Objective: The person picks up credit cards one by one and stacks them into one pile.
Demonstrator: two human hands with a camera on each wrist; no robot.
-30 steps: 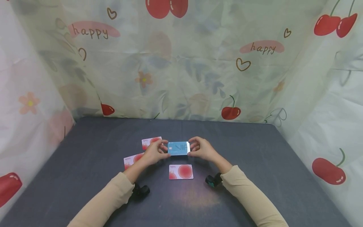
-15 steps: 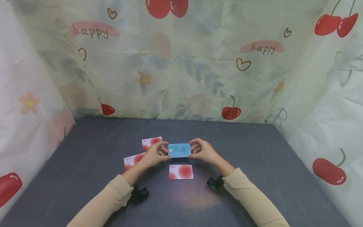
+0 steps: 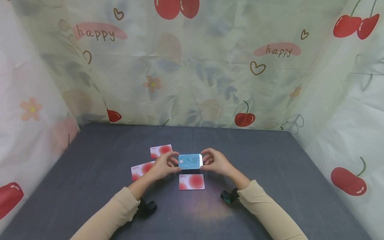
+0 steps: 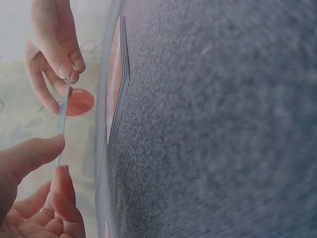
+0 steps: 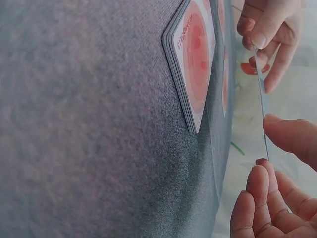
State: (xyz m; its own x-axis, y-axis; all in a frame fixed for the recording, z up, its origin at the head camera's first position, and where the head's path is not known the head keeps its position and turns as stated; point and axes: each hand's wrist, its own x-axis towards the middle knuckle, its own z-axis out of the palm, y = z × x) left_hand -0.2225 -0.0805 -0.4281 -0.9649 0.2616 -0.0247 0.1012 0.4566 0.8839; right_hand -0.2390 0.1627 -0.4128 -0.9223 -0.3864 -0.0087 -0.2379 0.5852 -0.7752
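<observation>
A light blue card with "VIP" lettering and a chip is held flat between both hands in the head view. My left hand pinches its left end between thumb and fingers, and my right hand pinches the right end. Seen edge-on in the left wrist view, the blue card is thin and raised above the table. Just nearer than it lies a neat stack of pink-and-white cards with red circles; the right wrist view shows several layers in this stack.
Two more pink cards lie left of the hands, one farther back and one nearer, partly covered by the left hand and forearm. The dark cloth-covered table ends at a cherry-print curtain. Black wrist cameras hang under the sleeves.
Both hands have drawn the blue card toward the person and slightly right, closer to the front pink stack. The pink cards have stayed where they were.
</observation>
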